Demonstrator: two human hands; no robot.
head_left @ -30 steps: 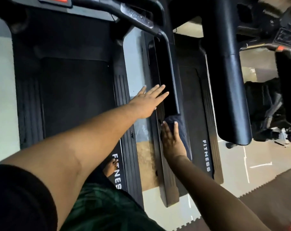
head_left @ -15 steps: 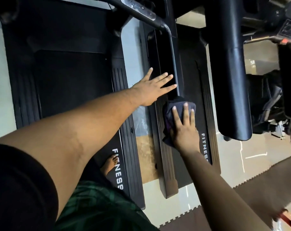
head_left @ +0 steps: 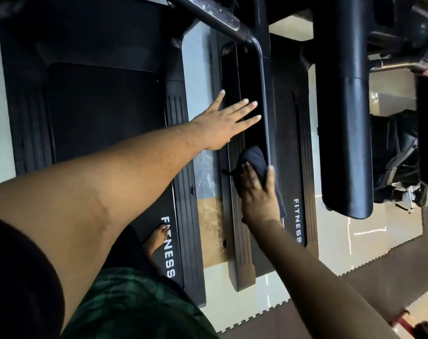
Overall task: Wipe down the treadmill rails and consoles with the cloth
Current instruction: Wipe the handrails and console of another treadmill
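The right hand (head_left: 258,194) holds a dark cloth (head_left: 255,160), fingers and thumb wrapped over it, at the lower end of a slim black handrail (head_left: 265,106) that runs down from a bend near the top of the view. The cloth bunches around the rail's end, with a tail hanging down past the wrist; whether it is pressed hard against the rail I cannot tell, since dark cloth and dark rail blend together. The left hand (head_left: 226,123) is spread wide with straight fingers, holding nothing, and reaches out just beside the same handrail, above the cloth. Below both hands lie two treadmill decks side by side, each with a side strip lettered FITNESS (head_left: 297,220). A bare foot (head_left: 158,237) stands on the left treadmill's belt (head_left: 102,113). A thick black padded bar (head_left: 342,106) hangs at the right, and a strip of pale floor (head_left: 196,69) shows between the machines.
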